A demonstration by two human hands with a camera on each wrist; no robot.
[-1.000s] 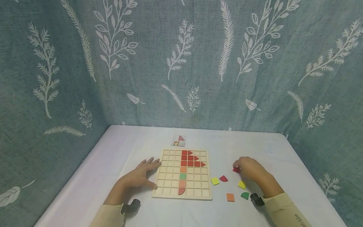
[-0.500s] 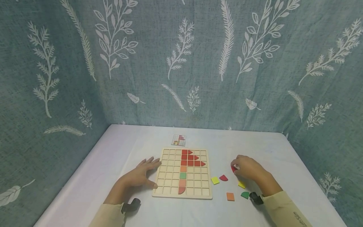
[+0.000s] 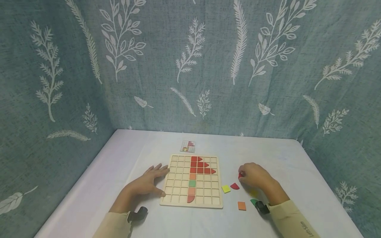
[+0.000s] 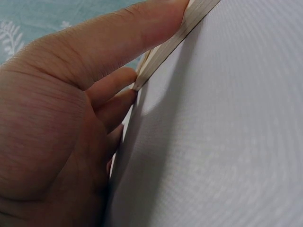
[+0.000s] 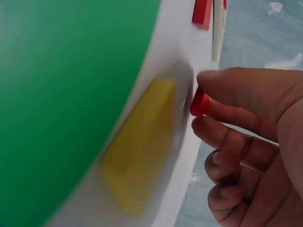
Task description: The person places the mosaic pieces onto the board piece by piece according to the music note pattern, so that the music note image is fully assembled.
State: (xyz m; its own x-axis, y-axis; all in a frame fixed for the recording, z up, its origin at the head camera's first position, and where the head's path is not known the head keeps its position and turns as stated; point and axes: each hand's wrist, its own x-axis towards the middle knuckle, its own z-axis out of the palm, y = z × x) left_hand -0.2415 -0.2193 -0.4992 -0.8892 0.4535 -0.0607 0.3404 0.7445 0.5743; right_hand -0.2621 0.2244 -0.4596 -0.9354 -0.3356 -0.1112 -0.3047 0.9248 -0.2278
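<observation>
A wooden grid board (image 3: 208, 193) lies on the white table, with red, orange and green tiles set in its cells. My left hand (image 3: 147, 185) rests at the board's left side, fingers spread; in the left wrist view the thumb and fingertips touch its edge (image 4: 165, 52). Right of the board, my right hand (image 3: 256, 175) pinches a small red tile (image 5: 200, 101) between thumb and fingers just over the table. The tile's full shape is hidden by the fingers. Under that hand lie a yellow tile (image 5: 142, 142) and a green tile (image 3: 253, 202), partly covered in the head view.
Between board and right hand lie a yellow square tile (image 3: 226, 188) and a red quarter-circle tile (image 3: 234, 186). An orange square tile (image 3: 242, 206) sits nearer the front. Behind the board is a small printed pattern card (image 3: 188, 146). Patterned green cloth (image 3: 202, 109) hangs behind the table.
My right hand has shifted left toward the board with the red tile between its fingers. It now covers more of the yellow and green tiles. The left hand stays at the board.
</observation>
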